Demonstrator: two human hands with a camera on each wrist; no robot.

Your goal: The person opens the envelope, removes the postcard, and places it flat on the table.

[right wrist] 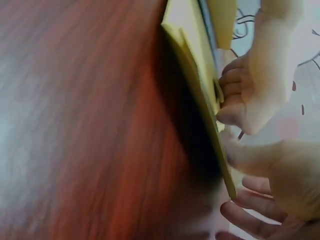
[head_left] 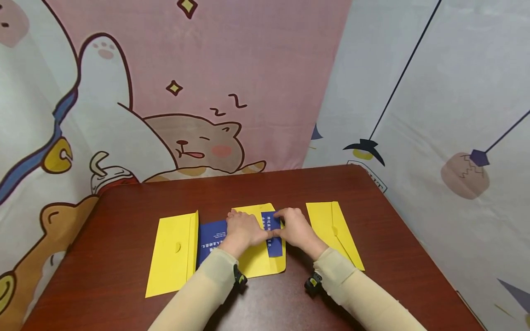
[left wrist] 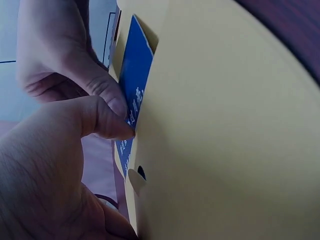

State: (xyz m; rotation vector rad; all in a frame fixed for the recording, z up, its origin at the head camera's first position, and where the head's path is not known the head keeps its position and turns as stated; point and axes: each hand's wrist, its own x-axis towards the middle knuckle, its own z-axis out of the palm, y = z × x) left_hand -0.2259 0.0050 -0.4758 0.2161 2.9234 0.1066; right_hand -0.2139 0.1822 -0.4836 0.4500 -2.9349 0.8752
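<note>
Right hand (head_left: 299,229): pinching blue card (head_left: 271,223) | left hand (head_left: 246,230): pressing on middle yellow envelope (head_left: 256,264), whether gripping I cannot tell | card: at envelope's right end, seemingly part inside | advisable: push evenly leftward, keeping the card flat

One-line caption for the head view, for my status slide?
Left grip and right grip meet over a blue card partly inside the middle yellow envelope.

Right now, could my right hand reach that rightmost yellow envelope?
Probably yes: your right hand is touching the blue card at the middle envelope, but the rightmost yellow envelope lies close by with nothing visible between.
</note>
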